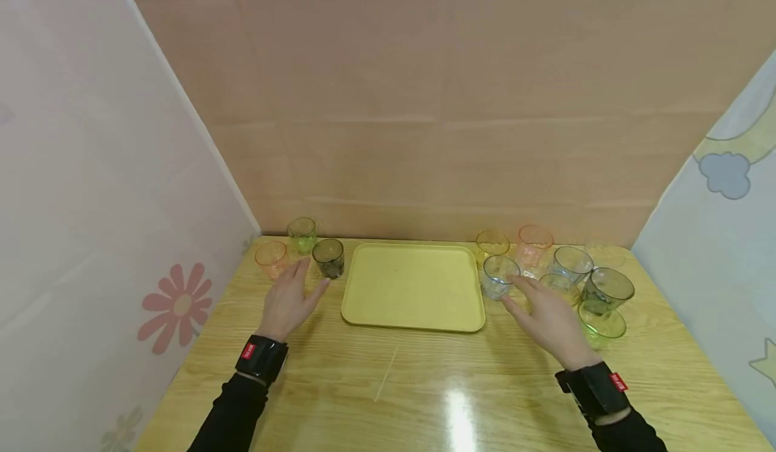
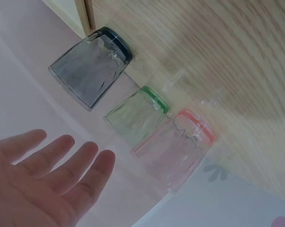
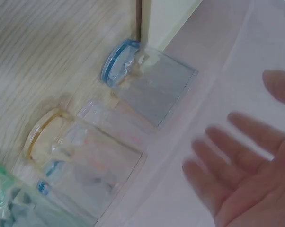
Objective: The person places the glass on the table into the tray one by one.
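A person sits at a wooden desk [image 1: 424,384] with a yellow tray [image 1: 413,286] lying flat in the middle of it, between two groups of tinted cups. The left hand [image 1: 289,302] reaches forward with its fingers straight and spread, so its grip is open and holds nothing; its fingertips are just beside a dark grey cup [image 1: 329,257], and whether they touch it cannot be told. Behind that cup stand a green cup [image 1: 301,234] and an orange cup [image 1: 271,258], close together near the left screen. In the left wrist view the same three cups appear in a row, the dark grey cup [image 2: 91,66] next to the tray's edge, then the green cup [image 2: 137,116] and the orange cup [image 2: 175,146], with the open palm well short of them. The right hand [image 1: 547,317] also stretches out with straight fingers, its grip open and empty, its fingertips just beside a blue cup [image 1: 499,276] that stands at the tray's right edge. To the right of it crowd more cups: a yellow cup [image 1: 491,244], a pink cup [image 1: 535,244], clear and grey ones, and a bright green cup [image 1: 601,323] nearest the wrist. Each wrist carries a black band [image 1: 262,358] with a small red tag whose white writing is too small to read.
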Demonstrator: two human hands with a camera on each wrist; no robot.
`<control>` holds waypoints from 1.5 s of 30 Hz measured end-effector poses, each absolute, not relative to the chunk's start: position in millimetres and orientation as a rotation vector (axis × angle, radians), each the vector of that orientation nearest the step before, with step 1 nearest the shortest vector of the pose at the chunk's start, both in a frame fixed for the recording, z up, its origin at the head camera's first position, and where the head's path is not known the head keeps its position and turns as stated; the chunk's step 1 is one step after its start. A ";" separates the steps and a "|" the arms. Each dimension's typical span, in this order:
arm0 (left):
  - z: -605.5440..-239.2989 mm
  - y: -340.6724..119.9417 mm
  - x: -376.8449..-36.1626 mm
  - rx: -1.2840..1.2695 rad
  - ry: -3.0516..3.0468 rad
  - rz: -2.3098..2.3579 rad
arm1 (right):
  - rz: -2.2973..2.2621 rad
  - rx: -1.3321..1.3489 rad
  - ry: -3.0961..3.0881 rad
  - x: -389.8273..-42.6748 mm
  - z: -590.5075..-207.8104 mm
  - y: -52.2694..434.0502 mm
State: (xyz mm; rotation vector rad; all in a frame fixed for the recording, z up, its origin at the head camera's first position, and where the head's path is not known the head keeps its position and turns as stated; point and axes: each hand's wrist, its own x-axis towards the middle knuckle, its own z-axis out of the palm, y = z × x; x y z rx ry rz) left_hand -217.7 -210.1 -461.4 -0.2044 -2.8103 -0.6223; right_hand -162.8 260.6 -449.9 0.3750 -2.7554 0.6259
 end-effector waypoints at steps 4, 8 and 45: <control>-462.9 -208.3 -222.6 -0.157 -2.796 -0.655 | 0.665 0.370 -2.812 -165.1 -452.1 251.7; -465.2 -206.9 -227.8 -0.109 -2.796 -0.700 | 0.686 0.382 -2.851 -169.5 -459.7 245.1; -499.3 -204.5 -290.5 0.084 -2.674 -1.501 | 0.766 0.160 -3.076 -202.7 -503.4 219.8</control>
